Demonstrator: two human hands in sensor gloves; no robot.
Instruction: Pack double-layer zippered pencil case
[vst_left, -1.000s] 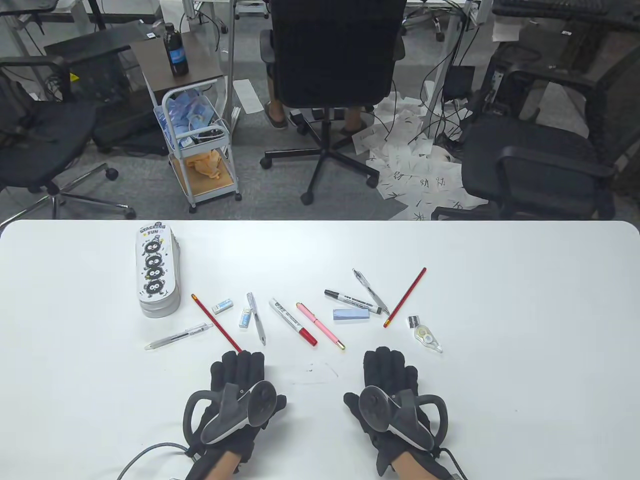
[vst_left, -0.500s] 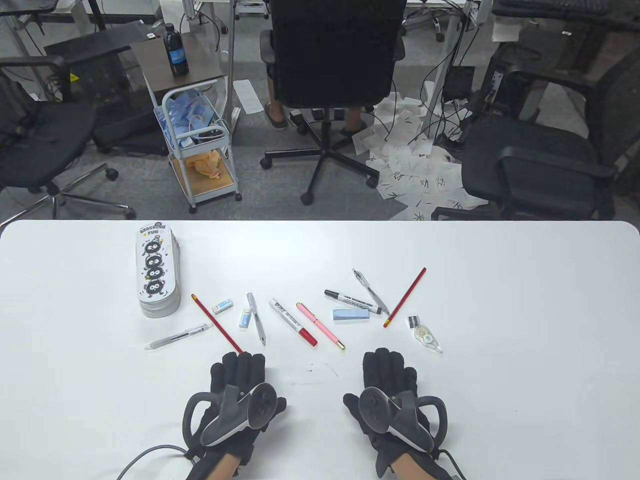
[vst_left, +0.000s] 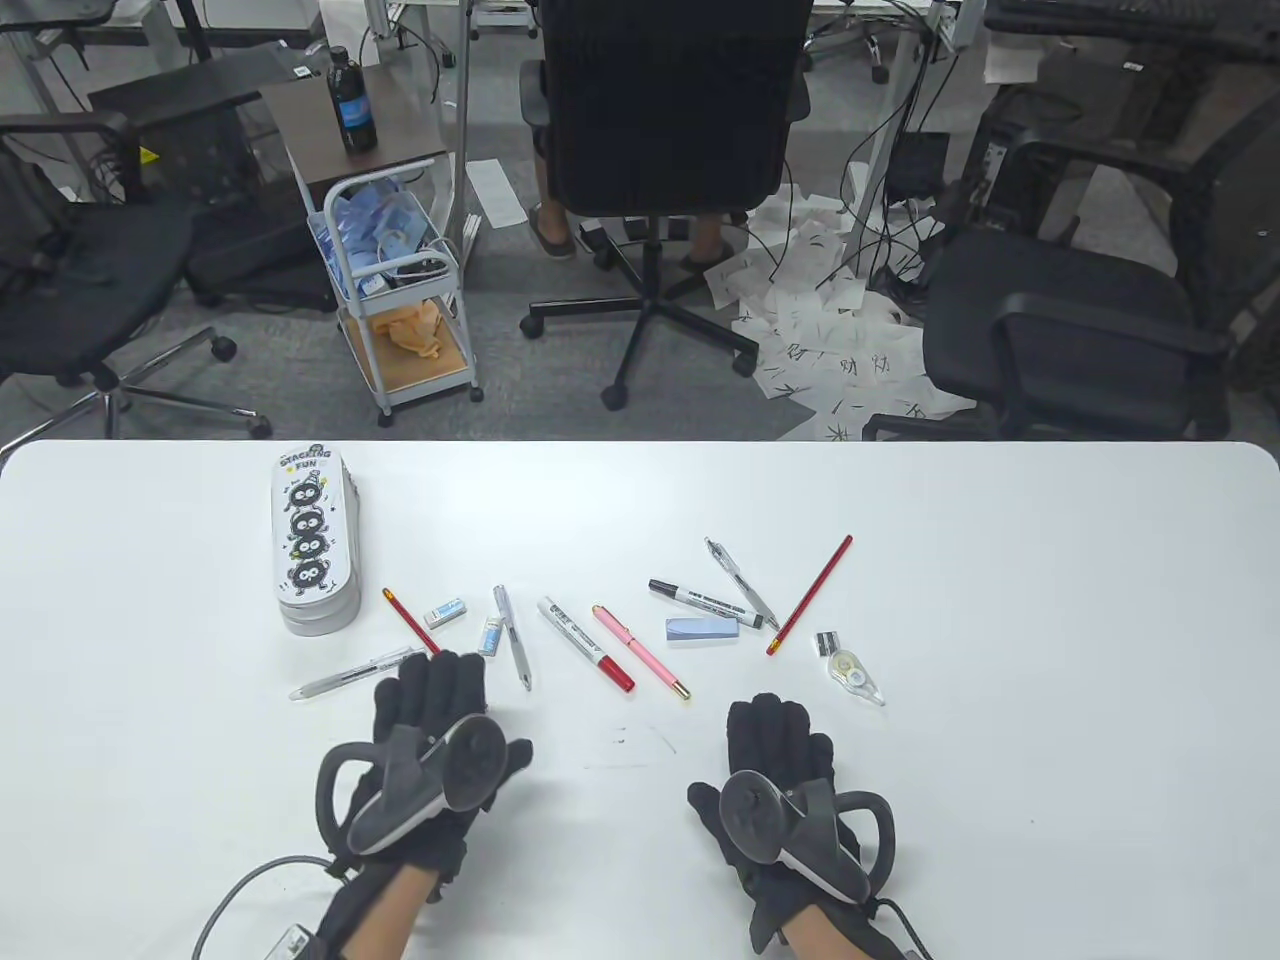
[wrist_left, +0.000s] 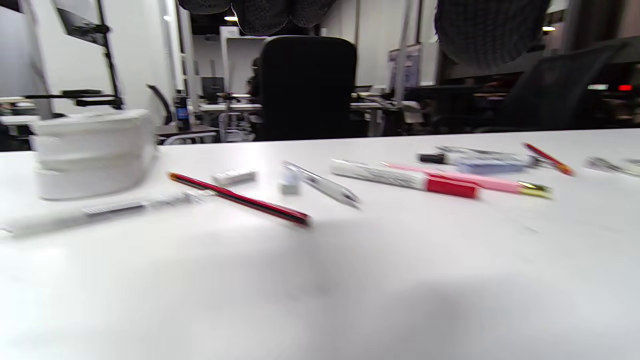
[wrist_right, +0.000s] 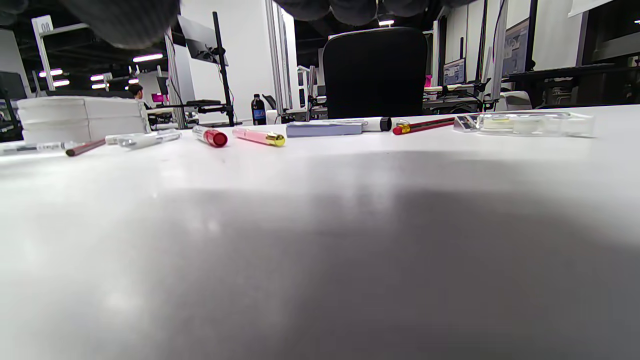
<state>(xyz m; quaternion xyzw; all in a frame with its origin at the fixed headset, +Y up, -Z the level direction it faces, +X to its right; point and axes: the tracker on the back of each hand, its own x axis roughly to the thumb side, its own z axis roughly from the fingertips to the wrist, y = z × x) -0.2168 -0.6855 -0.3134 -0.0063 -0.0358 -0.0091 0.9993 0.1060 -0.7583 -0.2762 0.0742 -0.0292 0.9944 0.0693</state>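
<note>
The white double-layer pencil case (vst_left: 315, 540) with black cartoon figures lies zipped shut at the table's far left; it also shows in the left wrist view (wrist_left: 92, 152). Loose stationery lies in a row across the middle. My left hand (vst_left: 430, 680) hovers open over the near end of a red pencil (vst_left: 408, 618), beside a clear pen (vst_left: 355, 673), and holds nothing. The same pencil shows in the left wrist view (wrist_left: 240, 198). My right hand (vst_left: 775, 722) rests flat and empty on the table, in front of a pink pen (vst_left: 640, 650).
In the row are two small erasers (vst_left: 445, 612), a grey pen (vst_left: 512, 650), a red-capped marker (vst_left: 585, 643), a blue eraser block (vst_left: 702, 629), a black-capped marker (vst_left: 700, 600), a second red pencil (vst_left: 810, 594) and a correction tape (vst_left: 858, 677). Office chairs stand beyond the far edge.
My left hand has lifted and moved forward and to the left, over the near end of the red pencil. My right hand has not moved.
</note>
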